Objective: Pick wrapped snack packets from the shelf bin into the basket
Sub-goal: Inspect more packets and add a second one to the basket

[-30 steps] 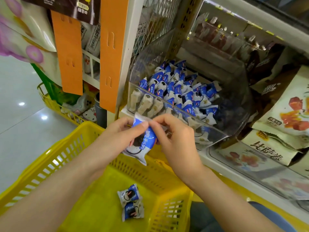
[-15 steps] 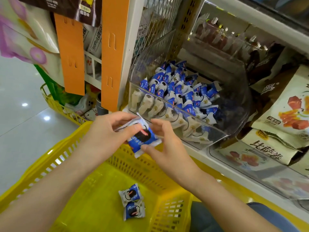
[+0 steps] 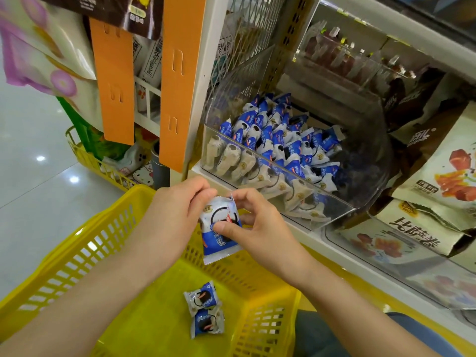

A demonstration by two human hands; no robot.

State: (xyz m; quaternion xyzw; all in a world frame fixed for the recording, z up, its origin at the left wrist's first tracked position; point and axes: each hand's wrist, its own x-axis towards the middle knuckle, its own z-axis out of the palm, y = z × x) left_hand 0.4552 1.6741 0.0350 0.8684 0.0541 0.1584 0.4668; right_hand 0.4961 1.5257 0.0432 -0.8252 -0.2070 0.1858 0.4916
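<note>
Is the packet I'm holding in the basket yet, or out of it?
Out. The left hand and right hand pinch the packet above the basket; two other packets lie on its floor.

White shelf [image 3: 373,276], front edge slanting down to the right. Directly on it, at left: clear bin [image 3: 283,167], packed with blue-and-white packets [image 3: 273,135] standing in close rows. Just beside, at right: pale printed bags [image 3: 443,173], leaning and overlapping, the lowest lying behind a clear front panel. Further back and higher: second bin [image 3: 334,57], clear, with dark contents. At far left: pale glossy floor [image 3: 33,202].
</note>
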